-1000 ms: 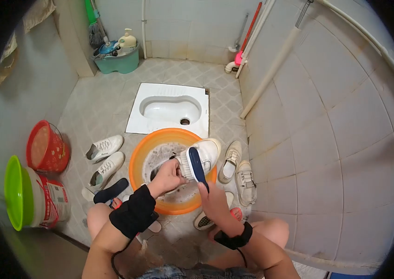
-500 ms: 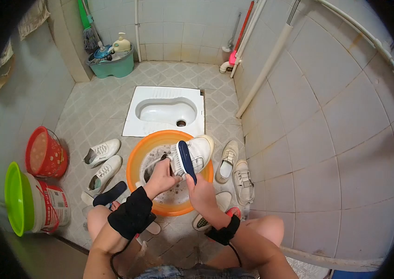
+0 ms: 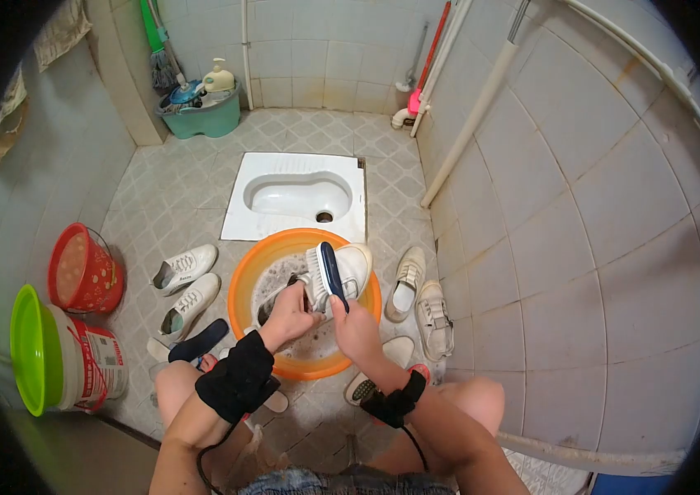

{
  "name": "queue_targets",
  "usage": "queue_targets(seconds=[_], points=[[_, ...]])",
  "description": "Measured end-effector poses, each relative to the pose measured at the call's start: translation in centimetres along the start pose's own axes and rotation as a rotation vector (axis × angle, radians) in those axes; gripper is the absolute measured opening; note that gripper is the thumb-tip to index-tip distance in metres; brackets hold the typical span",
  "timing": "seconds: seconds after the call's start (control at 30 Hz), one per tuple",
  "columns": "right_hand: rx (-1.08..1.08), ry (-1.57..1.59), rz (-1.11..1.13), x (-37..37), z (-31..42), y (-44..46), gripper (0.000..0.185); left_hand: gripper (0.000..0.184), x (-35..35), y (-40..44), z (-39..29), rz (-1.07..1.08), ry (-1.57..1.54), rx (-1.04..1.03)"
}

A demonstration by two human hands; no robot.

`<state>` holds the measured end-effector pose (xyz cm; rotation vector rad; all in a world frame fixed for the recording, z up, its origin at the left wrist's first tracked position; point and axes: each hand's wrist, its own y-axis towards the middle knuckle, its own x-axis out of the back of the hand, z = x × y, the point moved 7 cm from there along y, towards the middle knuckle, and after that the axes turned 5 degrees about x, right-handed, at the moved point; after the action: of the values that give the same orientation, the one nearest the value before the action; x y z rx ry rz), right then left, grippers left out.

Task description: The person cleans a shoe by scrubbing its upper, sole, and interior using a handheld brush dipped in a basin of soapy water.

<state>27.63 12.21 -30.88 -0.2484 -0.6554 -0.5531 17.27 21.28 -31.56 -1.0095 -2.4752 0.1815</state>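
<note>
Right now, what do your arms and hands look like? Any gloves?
No gloves: the left hand and right hand are bare, and no sleeves show. A wide black band wraps the left wrist, a narrower black strap the right. Each has a thin black cord.

**Black wrist wraps and blue denim**

We see a broad black cuff (image 3: 238, 371) of soft, creased fabric around the left wrist, with a small dark block (image 3: 268, 386) at its edge. On the right wrist we find a narrower black strap (image 3: 404, 396) carrying a boxy black module (image 3: 378, 409). A thin black cord (image 3: 201, 464) loops from the left cuff, another from the right strap. Below, we make out crumpled, faded blue denim (image 3: 292, 482) at the lap.
</note>
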Motion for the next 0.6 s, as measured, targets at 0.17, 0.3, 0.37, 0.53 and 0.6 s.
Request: queue_targets(seconds=[0.17,0.3,0.37,0.53,0.6], points=[[-0.001,-0.053,-0.009,-0.1,-0.2,0.0,0.046,0.031,0.1,0.0,0.9,-0.054,0.041,-0.017],[0.018,0.000,0.005,0.5,0.7,-0.2,0.046,0.029,-0.1,0.6,1.9,-0.092,-0.029,-0.033],[0.049,-0.009,0.063,0.3,0.1,-0.6,0.046,0.029,0.2,1.2,2.8,-0.124,-0.087,-0.062],[0.056,0.042,0.185,1.2,2.0,-3.7,0.043,0.030,2.8,1.9,1.7,-0.183,-0.188,-0.151],[0.048,0.037,0.153,1.5,2.1,-4.2,0.043,0.030,2.3,1.2,1.3,-0.198,-0.199,-0.191]])
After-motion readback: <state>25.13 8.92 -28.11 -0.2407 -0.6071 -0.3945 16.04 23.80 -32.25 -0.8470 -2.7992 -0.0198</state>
